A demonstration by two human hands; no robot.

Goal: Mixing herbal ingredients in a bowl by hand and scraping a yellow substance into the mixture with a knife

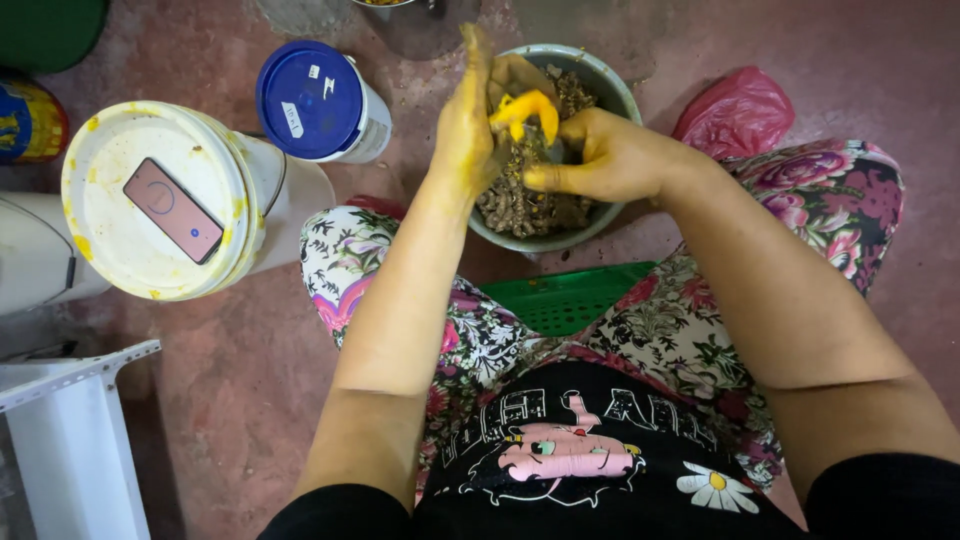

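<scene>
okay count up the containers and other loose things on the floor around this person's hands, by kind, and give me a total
Metal bowl of brown scraps under the hands: 1
White bucket with lid: 1
Blue-lidded white tub: 1
Phone lying on the bucket lid: 1
Red plastic bag: 1
Green slotted crate: 1
Yellow piece held between both hands: 1
Total: 7

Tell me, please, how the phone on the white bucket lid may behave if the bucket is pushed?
The phone lies flat, so it probably will not roll. It looks smooth, and the lid bears yellow smears, so it may slide. It rests loose, away from the lid's rim, so a small push likely keeps it on; a hard one might throw it off.
</scene>
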